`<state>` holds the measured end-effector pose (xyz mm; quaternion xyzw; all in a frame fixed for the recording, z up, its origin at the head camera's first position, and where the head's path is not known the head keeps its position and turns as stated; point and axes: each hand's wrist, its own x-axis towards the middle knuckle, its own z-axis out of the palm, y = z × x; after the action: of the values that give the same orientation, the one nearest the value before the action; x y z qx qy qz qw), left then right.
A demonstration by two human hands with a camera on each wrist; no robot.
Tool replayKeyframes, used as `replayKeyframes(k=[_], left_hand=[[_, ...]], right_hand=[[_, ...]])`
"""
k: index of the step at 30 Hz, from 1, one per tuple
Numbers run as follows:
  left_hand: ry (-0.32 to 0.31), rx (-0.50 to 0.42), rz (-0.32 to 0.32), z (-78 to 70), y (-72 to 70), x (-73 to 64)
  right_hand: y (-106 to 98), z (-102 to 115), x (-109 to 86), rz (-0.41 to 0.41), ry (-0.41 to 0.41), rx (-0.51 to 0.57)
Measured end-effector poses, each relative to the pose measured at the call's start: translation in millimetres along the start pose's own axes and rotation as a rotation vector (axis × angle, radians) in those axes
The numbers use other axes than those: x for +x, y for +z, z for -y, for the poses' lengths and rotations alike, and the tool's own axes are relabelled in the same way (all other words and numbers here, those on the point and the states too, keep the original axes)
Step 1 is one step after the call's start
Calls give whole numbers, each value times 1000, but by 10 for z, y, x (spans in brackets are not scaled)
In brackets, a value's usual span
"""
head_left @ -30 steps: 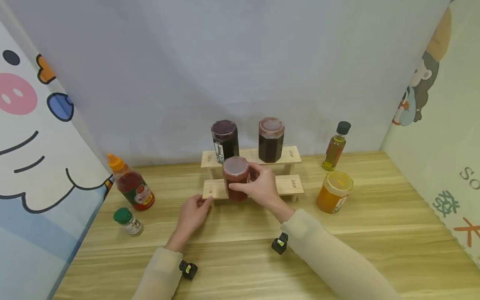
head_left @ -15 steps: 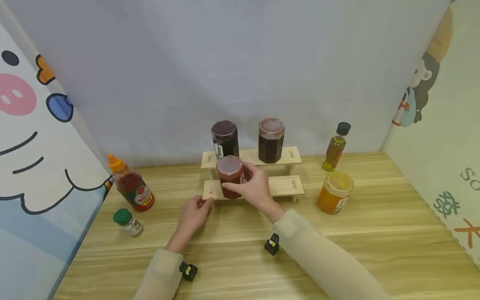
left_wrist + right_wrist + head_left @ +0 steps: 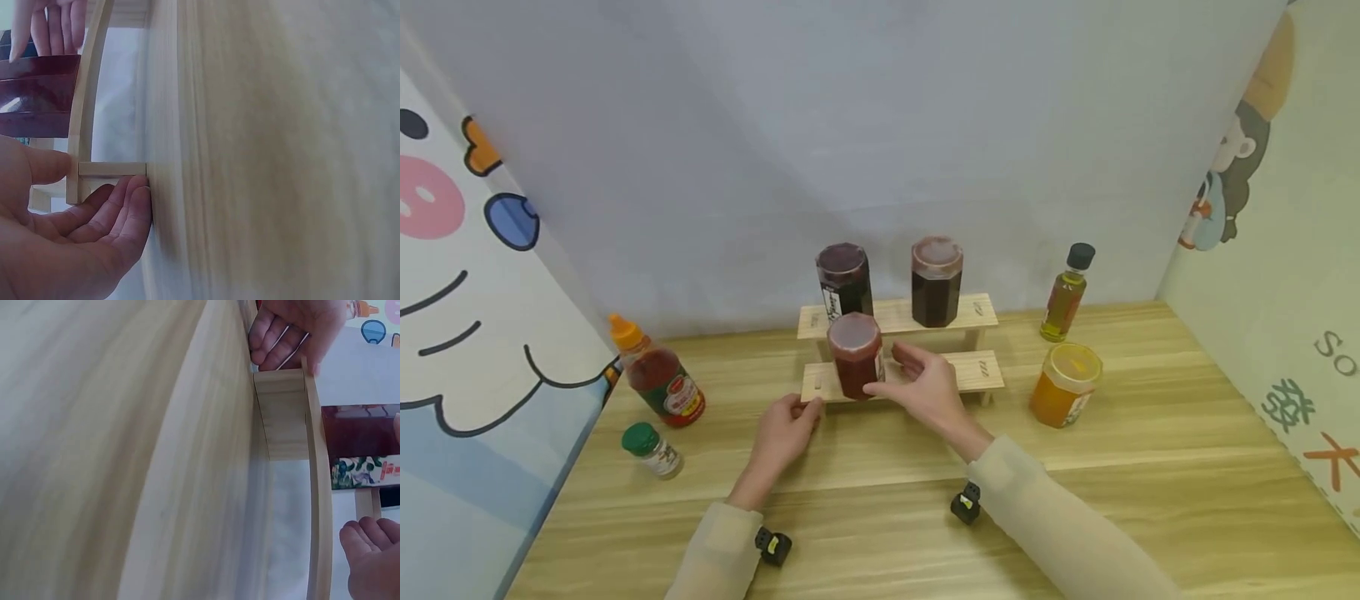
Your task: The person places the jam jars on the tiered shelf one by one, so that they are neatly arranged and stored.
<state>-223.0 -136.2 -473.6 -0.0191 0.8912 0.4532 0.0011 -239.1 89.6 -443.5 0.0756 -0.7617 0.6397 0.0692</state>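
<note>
On the left part of the lower step of a two-step wooden rack (image 3: 976, 372) stands a jar of dark red jam (image 3: 856, 371), upright. My right hand (image 3: 931, 393) is spread beside it: the thumb tip overlaps the jar's lower edge, while the other fingers are apart from its right side. With my left hand (image 3: 784, 435) I hold the lower step's left end. The left wrist view shows that thumb on the board (image 3: 76, 125) and the fingers curled under it by the rack's leg (image 3: 112, 168). A printed label (image 3: 356, 472) shows on the jar in the right wrist view.
Two dark jam jars, one left (image 3: 842, 279) and one right (image 3: 936, 287), stand on the upper step. To the right are an oil bottle (image 3: 1063, 300) and a honey jar (image 3: 1062, 392). A ketchup bottle (image 3: 666, 379) and a green-capped shaker (image 3: 653, 448) stand left.
The red jam jar has moved left along the lower step and now stands there. My right hand has let go of it and drawn back to the right. The left hand keeps its hold.
</note>
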Motion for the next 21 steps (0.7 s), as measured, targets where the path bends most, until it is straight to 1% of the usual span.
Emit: replayKeyframes(k=[3,11,15,17,21], left_hand=[[-5,-1,7,13,-2,-6],[-5,-17,24,5,1,6],[-7,-20,21,18,7,11],[-8,-18,20,21,8,10],[-5,-15,24,11,3,1]], right_hand=[[-89,-8,-46,2,-2,10],[-313,-5,-168,-11,-5,-20],[-421,0,-225,-3,-39,-28],[-486,34,-262,1,-59,-30],[-644,245,-384,21,-80,-18]])
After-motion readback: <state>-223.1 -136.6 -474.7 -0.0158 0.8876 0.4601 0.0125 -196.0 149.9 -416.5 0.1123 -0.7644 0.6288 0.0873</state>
